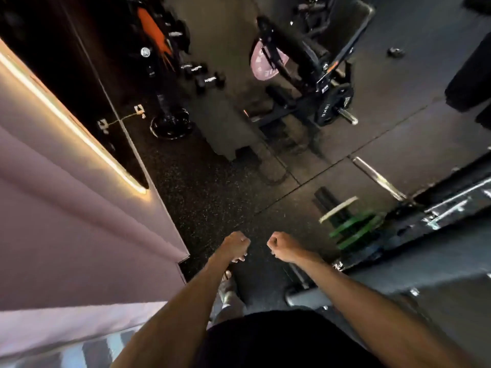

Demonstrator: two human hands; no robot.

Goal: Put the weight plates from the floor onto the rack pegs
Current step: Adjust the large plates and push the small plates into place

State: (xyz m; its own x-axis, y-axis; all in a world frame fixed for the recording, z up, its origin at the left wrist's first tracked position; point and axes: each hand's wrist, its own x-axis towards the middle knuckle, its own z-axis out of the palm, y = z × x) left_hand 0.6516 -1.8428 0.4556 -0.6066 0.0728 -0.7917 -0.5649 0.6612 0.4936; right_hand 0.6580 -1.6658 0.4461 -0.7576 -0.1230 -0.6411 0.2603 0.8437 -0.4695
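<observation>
Both arms reach forward over the dark speckled floor. My left hand [236, 245] and my right hand [282, 245] are curled into fists side by side, holding nothing. To the right, a white plate [338, 208] and green plates [354, 229] stand on edge in a low rack, blurred. Farther off, a black 10 kg plate [333, 106] sits on a steel peg [348, 116] of a black rack. A black plate [171, 123] lies flat on the floor at the upper left. A pink plate [265, 62] hangs behind the rack frame.
A pink padded wall [66, 208] with a lit strip fills the left. Dumbbells [204, 75] lie at the back. A chrome bar [377, 177] and dark machine frame [438, 208] stand at the right. A small black object [396, 52] lies on the far floor. Open floor lies ahead of my hands.
</observation>
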